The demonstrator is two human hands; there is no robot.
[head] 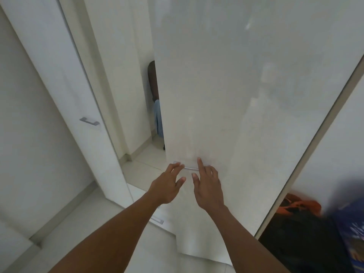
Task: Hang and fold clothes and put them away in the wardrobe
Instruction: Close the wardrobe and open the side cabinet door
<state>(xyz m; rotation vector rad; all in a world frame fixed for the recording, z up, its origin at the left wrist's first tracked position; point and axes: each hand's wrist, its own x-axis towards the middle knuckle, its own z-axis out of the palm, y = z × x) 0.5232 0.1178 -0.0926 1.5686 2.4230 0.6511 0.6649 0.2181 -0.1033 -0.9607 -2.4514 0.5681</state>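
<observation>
1. Silver metal, slim and horizontal: the handle (189, 168) on the wardrobe door (246, 85) is where both hands meet. The left hand (167, 186) is wide open with its fingers spread. Its fingertips are at the handle's left end, and we cannot tell whether they touch it.
2. The right hand (207, 187) is open too and holds nothing. Its index finger points straight up across the handle onto the door face, and its thumb stands out to the left. The handle's right end is hidden behind this hand.
3. The two hands sit just beside each other, thumbs close together, with both bare forearms reaching in from the bottom edge.
4. The wardrobe door is glossy off-white and stands ajar. In the narrow gap at its left edge we see clothes that appear to hang: a dark garment (152, 81) above and a pale blue garment (158, 119) below it.
5. At the lower right, beyond the door's other edge, we see more clothes. An orange piece (301, 205) lies on a black heap (299, 243), with a blurred blue thing (352, 223) beside them.
6. To the left stands a second white door (59, 85) with a second handle (89, 121). Under the left forearm a drawer handle (156, 220) shows, above the pale floor (88, 223).
</observation>
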